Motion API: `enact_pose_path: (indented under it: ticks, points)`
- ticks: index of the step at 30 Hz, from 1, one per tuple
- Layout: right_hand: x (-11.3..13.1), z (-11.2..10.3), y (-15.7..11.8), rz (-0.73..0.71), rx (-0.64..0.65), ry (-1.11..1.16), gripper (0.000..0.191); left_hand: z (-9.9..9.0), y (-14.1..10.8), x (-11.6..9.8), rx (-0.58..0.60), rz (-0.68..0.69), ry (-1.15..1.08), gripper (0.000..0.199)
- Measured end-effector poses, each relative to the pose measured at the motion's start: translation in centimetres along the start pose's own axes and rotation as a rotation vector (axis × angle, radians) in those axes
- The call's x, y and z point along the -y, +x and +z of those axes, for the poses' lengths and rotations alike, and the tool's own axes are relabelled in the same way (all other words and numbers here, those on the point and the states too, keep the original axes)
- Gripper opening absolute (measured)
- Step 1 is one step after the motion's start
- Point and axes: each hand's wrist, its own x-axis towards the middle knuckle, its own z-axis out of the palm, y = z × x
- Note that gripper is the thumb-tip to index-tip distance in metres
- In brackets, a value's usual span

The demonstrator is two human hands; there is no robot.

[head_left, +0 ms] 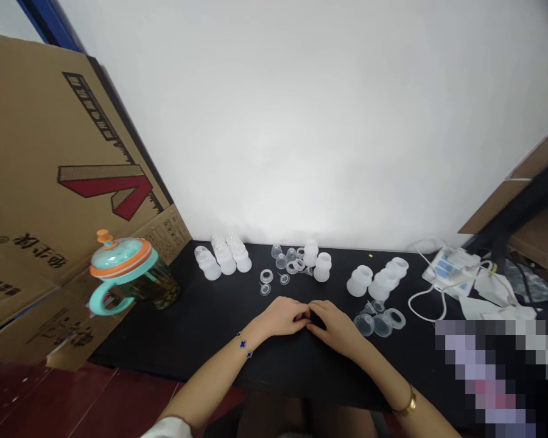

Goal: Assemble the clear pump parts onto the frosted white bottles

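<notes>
My left hand [285,316] and my right hand [333,327] rest on the black tabletop near its middle. Their fingertips meet, fingers loosely bent, with nothing visible in either. Just beyond are a ring [266,276] and a nipple [265,289]. Clear domed caps [281,261] and more rings lie farther back, beside two open white baby bottles [322,267]. To the right of my right hand lie clear caps [364,325] and a ring [396,318]. Behind these stand three open white bottles [360,281]. At the back left, three capped bottles [209,264] appear in a cluster.
A jug [123,261] with a turquoise handle and lid stands at the left, against a large cardboard box [50,182]. White cables [427,313] and papers [488,301] clutter the right side. A white wall [310,121] closes off the back. A blurred-out patch covers the lower right.
</notes>
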Motion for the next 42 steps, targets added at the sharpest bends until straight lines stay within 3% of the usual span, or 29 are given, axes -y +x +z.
enact_pose_path:
  ticks: [13, 19, 23, 27, 31, 34, 42]
  points:
    - [0.1, -0.2, -0.1, 0.000, 0.016, -0.007, 0.022, -0.5, -0.1, -0.2, -0.053, 0.014, -0.057, 0.013]
    - [-0.5, 0.3, -0.2, -0.001, 0.016, -0.005, 0.036, -2.2, -0.4, -0.1, -0.197, 0.048, -0.130, 0.018]
    - [-0.6, 0.4, -0.2, -0.007, 0.013, -0.031, 0.035, -2.7, -0.5, 1.2, -0.422, -0.098, 0.003, 0.019]
    - [-0.6, 0.3, -0.3, -0.014, 0.010, -0.032, 0.034, -2.4, -0.6, 3.0, -0.501, -0.295, 0.147, 0.024]
    - [-0.7, 0.3, -0.3, -0.014, 0.008, -0.033, 0.034, -2.2, -0.7, 4.1, -0.490, -0.398, 0.143, 0.028]
    - [-0.7, 0.3, -0.3, -0.019, 0.007, -0.037, 0.034, -2.0, -0.6, 4.1, -0.448, -0.372, 0.127, 0.018]
    - [-0.6, 0.3, -0.3, -0.022, 0.010, -0.059, 0.035, -0.9, -0.3, 3.8, -0.414, -0.335, 0.117, 0.022]
